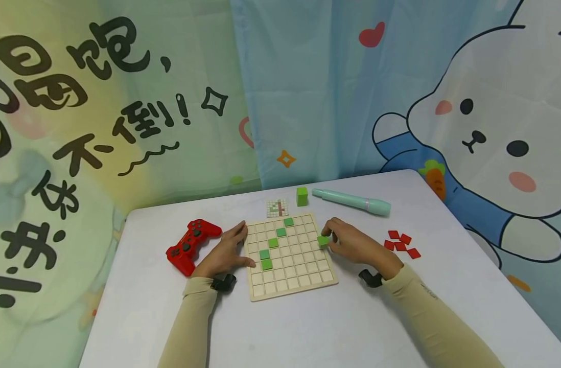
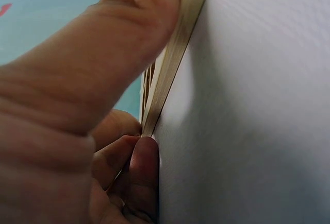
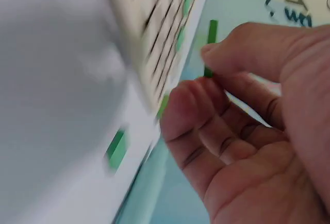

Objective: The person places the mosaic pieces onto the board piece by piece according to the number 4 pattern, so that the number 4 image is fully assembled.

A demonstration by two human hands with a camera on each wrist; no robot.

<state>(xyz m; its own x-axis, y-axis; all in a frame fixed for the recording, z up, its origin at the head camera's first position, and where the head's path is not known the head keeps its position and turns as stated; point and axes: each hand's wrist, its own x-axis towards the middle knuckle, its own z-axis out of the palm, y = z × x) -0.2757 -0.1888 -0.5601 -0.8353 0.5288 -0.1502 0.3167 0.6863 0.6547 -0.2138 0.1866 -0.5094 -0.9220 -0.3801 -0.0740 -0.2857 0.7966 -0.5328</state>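
A person's right hand (image 1: 354, 245) pinches a green tile (image 1: 323, 241) at the right edge of a wooden grid board (image 1: 287, 255) on a white counter (image 1: 308, 317), while the left hand (image 1: 225, 251), fingers relaxed, rests against the board's left edge; a red gamepad (image 1: 190, 245) lies just left

Very close up: left hand (image 2: 77, 131) filling the left half of the view. Thumb (image 2: 103, 59) stretched up and to the right, its tip lying against the pale wooden edge of the board (image 2: 175, 59). Lower down, a curled fingertip (image 2: 144, 167) touching the near corner of that same edge. Thin dark slots just visible in the board beside the thumb. White table (image 2: 258, 110) filling the right half. Pale blue cloth (image 2: 36, 7) at the far left, with a small red mark on it.
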